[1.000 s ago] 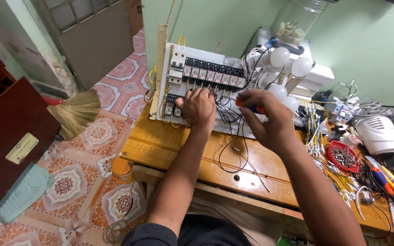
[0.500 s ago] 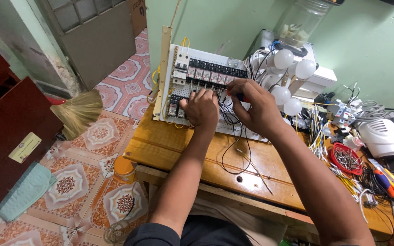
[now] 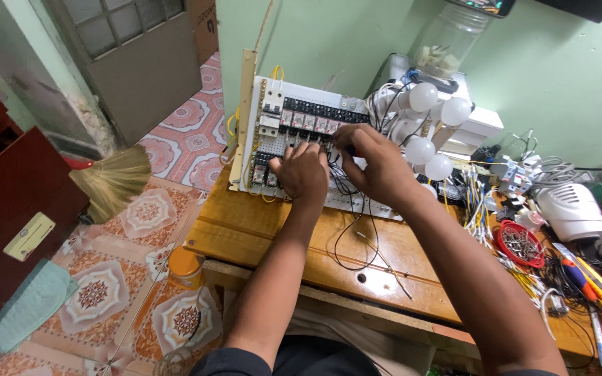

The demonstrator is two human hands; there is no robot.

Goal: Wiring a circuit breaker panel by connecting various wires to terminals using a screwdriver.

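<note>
Head view: wiring panel [image 3: 301,132] propped on bench [image 3: 259,230]; left hand [image 3: 301,170] fingers curled against it; right hand [image 3: 377,163] pinching black wires [image 3: 343,184].

Wiring panel [image 3: 294,132] stands at 12 o'clock on the workbench [image 3: 259,233], leaning back against the wall; left hand [image 3: 301,170] and right hand [image 3: 377,163] side by side on its face; bulbs [image 3: 430,125] at 1 o'clock, right of the panel; jar [image 3: 447,45] behind them; round dish of screws [image 3: 520,244] at 3 o'clock; screwdrivers [image 3: 593,278] further right; broom [image 3: 113,181] at 9 o'clock on the floor; tin [image 3: 186,268] at 8 o'clock below the bench edge.
</note>
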